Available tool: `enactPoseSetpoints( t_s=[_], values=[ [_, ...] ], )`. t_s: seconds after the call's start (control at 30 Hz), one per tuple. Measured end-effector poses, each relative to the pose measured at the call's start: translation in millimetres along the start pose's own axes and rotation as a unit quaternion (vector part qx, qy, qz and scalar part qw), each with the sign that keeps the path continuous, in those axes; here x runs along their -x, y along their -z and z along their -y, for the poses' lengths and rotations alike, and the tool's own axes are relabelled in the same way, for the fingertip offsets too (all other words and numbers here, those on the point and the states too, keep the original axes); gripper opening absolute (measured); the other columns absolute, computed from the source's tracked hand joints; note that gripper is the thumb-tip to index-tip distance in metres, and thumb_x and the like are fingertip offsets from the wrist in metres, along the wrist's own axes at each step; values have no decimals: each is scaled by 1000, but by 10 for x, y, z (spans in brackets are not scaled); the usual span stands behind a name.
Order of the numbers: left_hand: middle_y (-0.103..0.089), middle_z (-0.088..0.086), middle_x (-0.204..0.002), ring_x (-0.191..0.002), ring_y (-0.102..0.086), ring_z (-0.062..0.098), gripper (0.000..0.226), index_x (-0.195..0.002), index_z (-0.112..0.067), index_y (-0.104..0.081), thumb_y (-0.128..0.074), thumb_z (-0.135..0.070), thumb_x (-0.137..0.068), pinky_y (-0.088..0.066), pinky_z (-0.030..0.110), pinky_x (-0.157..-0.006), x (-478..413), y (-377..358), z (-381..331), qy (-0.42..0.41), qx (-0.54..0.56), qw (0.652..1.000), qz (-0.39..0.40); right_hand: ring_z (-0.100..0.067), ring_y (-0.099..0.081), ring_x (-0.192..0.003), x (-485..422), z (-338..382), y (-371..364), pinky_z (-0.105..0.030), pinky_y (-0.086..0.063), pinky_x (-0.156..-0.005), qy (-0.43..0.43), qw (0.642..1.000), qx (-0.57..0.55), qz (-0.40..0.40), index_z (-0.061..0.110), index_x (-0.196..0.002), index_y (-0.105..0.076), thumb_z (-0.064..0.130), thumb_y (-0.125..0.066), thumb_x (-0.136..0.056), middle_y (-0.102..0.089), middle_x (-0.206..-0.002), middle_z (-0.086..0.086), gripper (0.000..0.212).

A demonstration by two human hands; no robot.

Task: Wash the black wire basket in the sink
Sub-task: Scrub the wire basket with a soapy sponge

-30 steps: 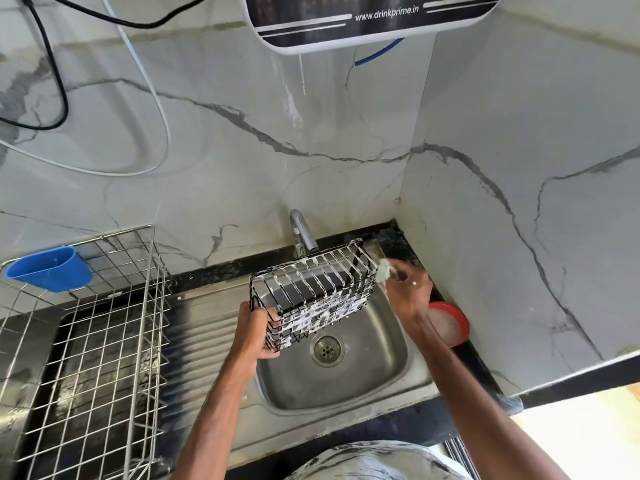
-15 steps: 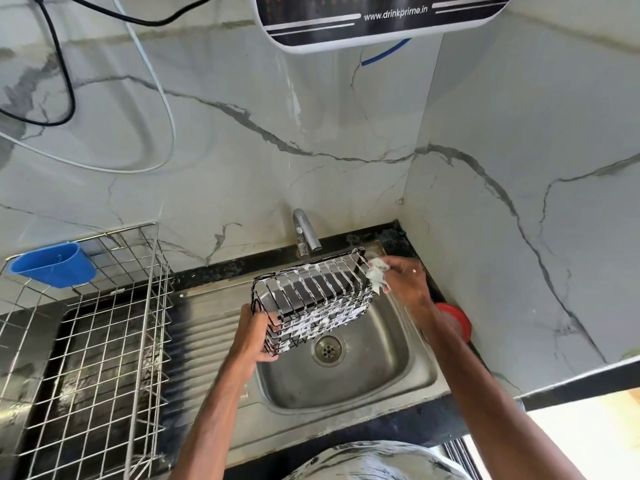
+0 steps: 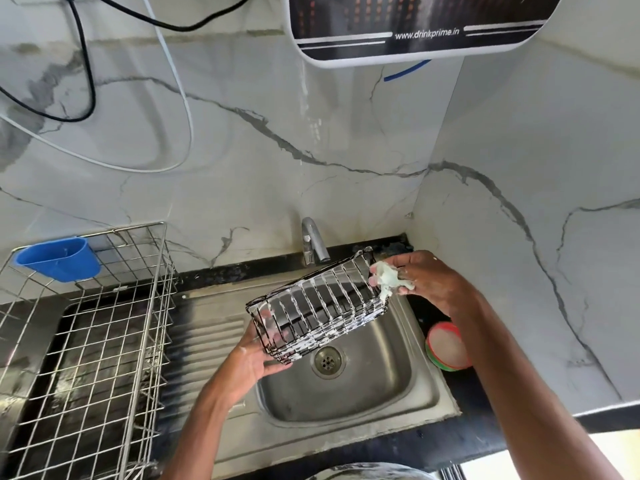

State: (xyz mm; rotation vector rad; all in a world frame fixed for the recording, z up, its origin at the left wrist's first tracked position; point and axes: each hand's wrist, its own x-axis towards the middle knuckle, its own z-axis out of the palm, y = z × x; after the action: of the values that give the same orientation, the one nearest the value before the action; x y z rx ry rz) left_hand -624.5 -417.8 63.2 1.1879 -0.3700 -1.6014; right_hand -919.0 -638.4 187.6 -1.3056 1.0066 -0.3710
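Marble-walled kitchen corner, steel sink below, left hand gripping soapy black wire basket over it, right hand pinching foamy scrub pad against basket's far end

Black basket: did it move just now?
No. The black wire basket still sits just under the tap, its lower corner level with the drain, same as before.

Kitchen corner with white, grey-veined marble walls and a black countertop.
Water purifier mounted at one o'clock; cables loop at eleven; steel dish rack at eight.
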Motion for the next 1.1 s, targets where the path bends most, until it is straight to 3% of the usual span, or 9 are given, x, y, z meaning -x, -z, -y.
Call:
enactPoseSetpoints(
  t_s=[0.1, 0.3, 0.53, 0.63, 0.7, 0.8, 0.87, 0.97, 1.1],
  values=[
    [-45, 16, -158, -141, -50, 37, 78, -157, -42, -35, -66, -15, -91, -39, 71, -110, 8, 15, 62, -17, 28, 999, 14, -22, -59, -80, 15, 111, -40, -20, -44, -56, 15, 1000, -1, 23, 14, -94, -82, -15, -38, -85, -76, -101, -21, 53],
    [-45, 5, -160, -147, -44, 30, 92, -155, -51, -32, -83, -23, -83, -29, 70, -117, 5, 115, 59, -5, -35, 997, 71, -16, -61, -72, 59, 238, -149, -21, -42, -57, 10, 997, 26, 68, 9, -99, -80, -12, -42, -89, -76, -99, -19, 44],
    [-55, 20, -142, -136, -54, 41, 83, -155, -38, -42, -56, 16, -94, -44, 56, -113, -112, 404, 211, 58, -92, 991, 77, -20, -64, -80, -39, 125, -289, -19, -46, -54, -26, 994, 108, 24, 10, -103, -79, -5, -54, -90, -76, -101, -17, 32],
    [-59, 21, -134, -120, -67, 35, 62, -149, -25, -49, -55, 9, -98, -57, 45, -100, -215, 296, 224, 87, -160, 983, -10, -20, -59, -72, -3, 97, -369, -20, -46, -54, -8, 989, 145, 5, 26, -79, -82, -5, -58, -90, -77, -83, -12, 40],
    [-65, 15, -117, -98, -71, 23, 42, -140, -17, -53, -53, 1, -102, -60, 33, -79, -293, 112, 217, 84, -256, 958, -93, -23, -58, -75, 1, 55, -425, -22, -44, -58, -3, 985, 171, -10, 27, -83, -79, -8, -60, -87, -76, -86, -19, 40],
    [-70, 16, -115, -98, -71, 27, 23, -118, -13, -63, -67, -22, -98, -57, 35, -81, -362, -329, 168, -50, -351, 905, -233, -30, -64, -77, -19, -43, -461, -34, -51, -70, 2, 978, 208, -15, 33, -73, -80, -4, -63, -81, -76, -88, -19, 41],
    [-71, 2, -111, -95, -72, 21, 27, -109, -23, -62, -71, -42, -93, -60, 40, -88, -317, -710, 86, -92, -331, 911, -227, -30, -61, -69, -22, -91, -477, -38, -48, -66, 4, 975, 221, -34, 34, -74, -81, -4, -64, -80, -77, -78, -10, 42],
    [-69, 2, -109, -92, -70, 19, 44, -125, -24, -52, -63, -56, -96, -60, 37, -82, -329, -1176, -17, -15, -344, 926, -153, -20, -57, -60, 2, -120, -556, -33, -45, -58, 15, 972, 228, -58, 12, -97, -81, -7, -60, -79, -74, -65, 9, 33],
    [-64, 0, -86, -67, -55, 10, 47, -132, -9, -46, -62, -39, -99, -42, 23, -54, -532, -1320, -76, 3, -389, 911, -141, -3, -58, -59, 31, -112, -692, -11, -39, -47, 9, 960, 275, -54, 14, -111, -75, -3, -58, -79, -76, -92, -5, 40]
  ],
)
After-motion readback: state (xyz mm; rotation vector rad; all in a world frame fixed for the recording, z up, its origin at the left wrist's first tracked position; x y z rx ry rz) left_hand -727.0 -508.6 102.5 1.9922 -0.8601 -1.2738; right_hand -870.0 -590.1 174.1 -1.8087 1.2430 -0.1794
